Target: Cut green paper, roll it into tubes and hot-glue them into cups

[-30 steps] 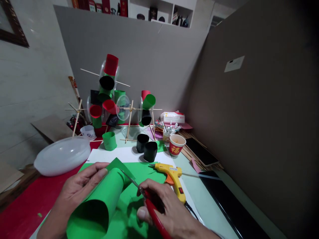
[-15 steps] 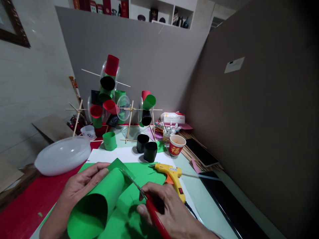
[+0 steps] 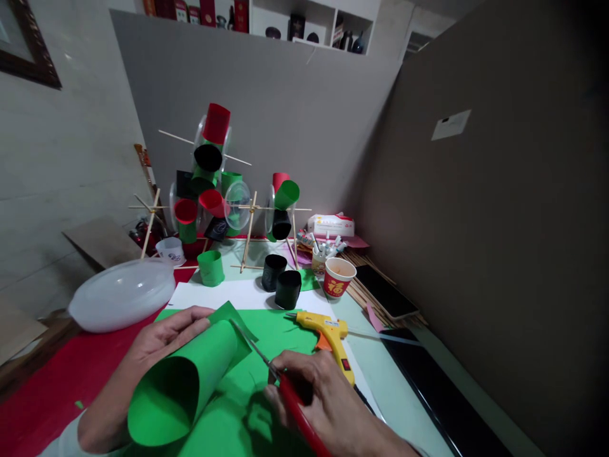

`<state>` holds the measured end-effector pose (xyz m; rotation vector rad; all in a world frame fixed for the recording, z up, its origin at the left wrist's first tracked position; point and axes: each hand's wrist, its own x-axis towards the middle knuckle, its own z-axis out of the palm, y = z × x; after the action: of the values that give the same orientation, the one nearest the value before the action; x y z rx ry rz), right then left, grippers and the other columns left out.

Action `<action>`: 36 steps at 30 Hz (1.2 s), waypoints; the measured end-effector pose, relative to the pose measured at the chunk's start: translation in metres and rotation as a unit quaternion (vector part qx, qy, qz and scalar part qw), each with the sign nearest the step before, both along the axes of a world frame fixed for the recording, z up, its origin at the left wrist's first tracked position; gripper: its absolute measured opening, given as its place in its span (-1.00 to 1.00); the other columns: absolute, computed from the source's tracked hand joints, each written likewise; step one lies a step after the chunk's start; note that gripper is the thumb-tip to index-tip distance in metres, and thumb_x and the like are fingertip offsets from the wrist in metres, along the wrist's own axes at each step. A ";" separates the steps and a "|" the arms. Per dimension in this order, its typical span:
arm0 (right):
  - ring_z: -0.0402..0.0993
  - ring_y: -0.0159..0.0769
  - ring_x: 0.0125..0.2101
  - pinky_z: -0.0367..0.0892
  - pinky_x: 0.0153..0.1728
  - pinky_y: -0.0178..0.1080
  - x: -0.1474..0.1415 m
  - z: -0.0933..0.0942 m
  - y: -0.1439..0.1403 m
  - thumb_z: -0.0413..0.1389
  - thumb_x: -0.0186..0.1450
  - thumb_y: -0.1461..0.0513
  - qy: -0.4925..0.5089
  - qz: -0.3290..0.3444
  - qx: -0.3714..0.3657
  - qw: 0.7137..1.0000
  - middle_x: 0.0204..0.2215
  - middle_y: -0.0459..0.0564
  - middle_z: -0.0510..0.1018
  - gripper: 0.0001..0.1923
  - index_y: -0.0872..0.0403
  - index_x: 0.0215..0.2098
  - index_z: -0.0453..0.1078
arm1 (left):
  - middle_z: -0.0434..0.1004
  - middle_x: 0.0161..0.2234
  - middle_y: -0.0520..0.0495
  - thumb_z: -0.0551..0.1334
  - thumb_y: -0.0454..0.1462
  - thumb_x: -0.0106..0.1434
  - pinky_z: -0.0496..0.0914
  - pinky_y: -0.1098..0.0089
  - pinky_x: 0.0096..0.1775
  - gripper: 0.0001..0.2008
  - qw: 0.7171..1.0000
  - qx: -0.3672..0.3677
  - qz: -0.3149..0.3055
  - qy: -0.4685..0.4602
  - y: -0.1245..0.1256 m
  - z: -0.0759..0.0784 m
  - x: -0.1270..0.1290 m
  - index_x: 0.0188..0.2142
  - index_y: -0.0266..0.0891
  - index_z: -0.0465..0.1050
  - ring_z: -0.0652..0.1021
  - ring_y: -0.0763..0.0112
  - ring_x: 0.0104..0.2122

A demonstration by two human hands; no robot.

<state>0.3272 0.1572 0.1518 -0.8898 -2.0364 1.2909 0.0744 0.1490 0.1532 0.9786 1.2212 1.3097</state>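
**Scissors at the far end of a rolled green sheet**

Head view: The left hand [image 3: 164,346] curls round a green roll [image 3: 190,381], a sheet of green paper bent into a wide tube near the worktop's front edge. The roll's open mouth faces the camera and its far end points toward the back; the fingers [image 3: 190,315] are clenched over its top, thumb side hidden behind the paper. The right hand [image 3: 328,406] grips red-handled scissors [image 3: 280,384], fingers closed through the handles. The blades [image 3: 252,346] reach up and left to the roll's far end, where a loose corner of the sheet sticks out; whether the blades are parted or shut on the paper is too fine to tell. The roll lies above a flat green sheet [image 3: 280,327] spread on the worktop.

Judged from this, the step in hand is trimming the roll's far end. The next cut would call for the left hand to keep the tube from springing open while the blades bite squarely across the edge.

Just right of the scissors lies a yellow glue gun [image 3: 328,336], nozzle toward the left. Behind it stand two black tubes [image 3: 281,281], a small green tube [image 3: 210,268] and a red paper cup [image 3: 337,277]. At the back, stick frames [image 3: 223,190] carry red, green and black tubes. A white lid [image 3: 121,295] rests at the left edge, a phone [image 3: 385,290] toward the right.
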 end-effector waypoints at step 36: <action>0.22 -0.42 -0.57 0.11 -0.51 -0.35 0.006 -0.007 0.000 0.14 0.40 0.18 -0.105 0.019 0.058 0.993 -0.61 -0.20 0.40 -0.78 0.02 -0.42 0.35 | 0.73 -0.37 -0.03 0.41 0.10 -0.09 0.54 0.35 -0.24 -0.71 0.965 -0.010 -0.024 0.262 -0.009 0.043 -0.005 -0.44 0.08 0.74 0.65 0.09 -0.27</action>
<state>0.3330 0.1574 0.1446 -0.9712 -2.2751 1.1244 0.0694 0.1399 0.1960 1.3856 1.5894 1.0254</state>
